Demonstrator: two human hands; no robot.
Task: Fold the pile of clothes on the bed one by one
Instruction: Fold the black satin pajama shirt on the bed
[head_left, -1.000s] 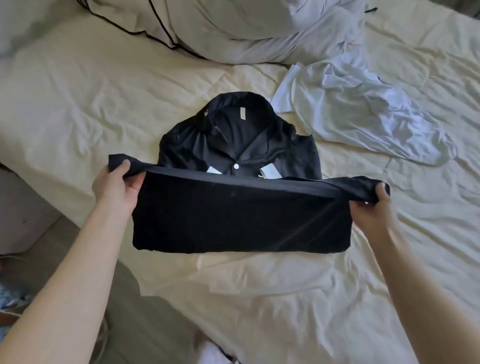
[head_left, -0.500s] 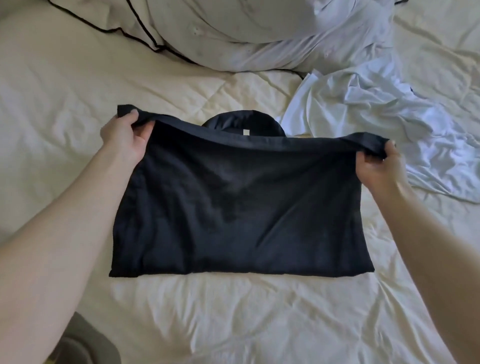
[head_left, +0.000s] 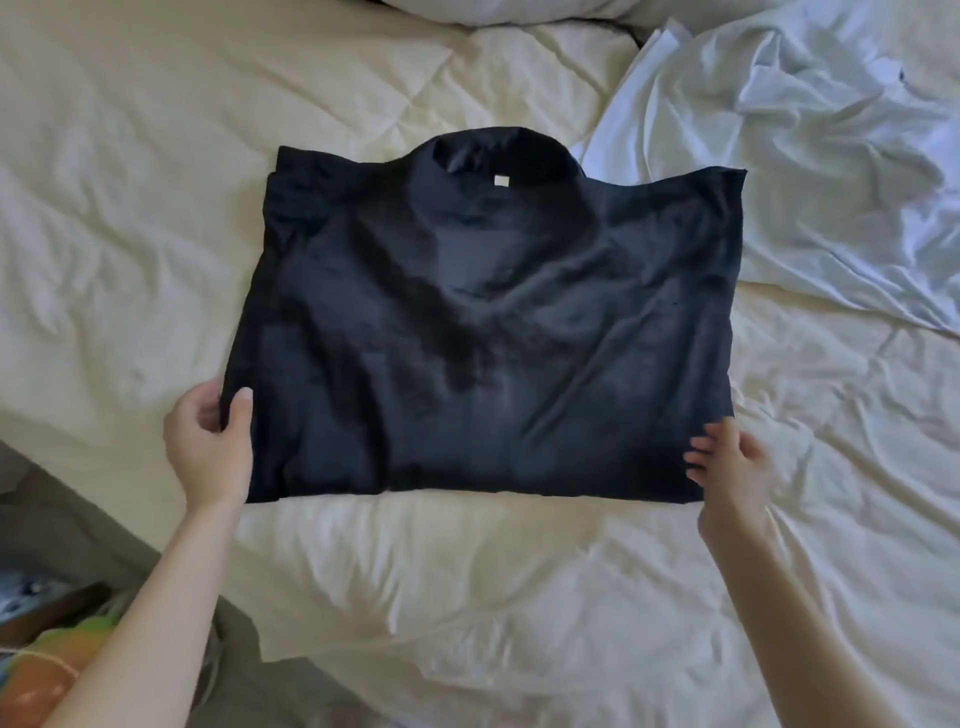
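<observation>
1. Step in hand: the black shirt (head_left: 483, 332) lies on the cream bed cover (head_left: 130, 208), its lower half folded up over the collar (head_left: 498, 150); only the collar's rim and a small label show past the far edge.
2. The left hand (head_left: 208, 447) pinches the shirt's near left edge, thumb on top and fingers underneath.
3. The right hand (head_left: 727, 462) is at the near right corner, fingers loosely spread and touching the cloth; whether it grips cannot be told, as it is blurred.
4. A white garment (head_left: 779, 182) lies crumpled just beside the shirt's far right corner, unfolded.
5. Judgement: this fold is laid. The next move calls for a firm hold at both sides to fold once more or lift the bundle aside, then a start on the white garment.
6. Change: half a second ago both hands held the hem raised at the far edge; the hem is now down, and the hands have come back to the near corners.
</observation>
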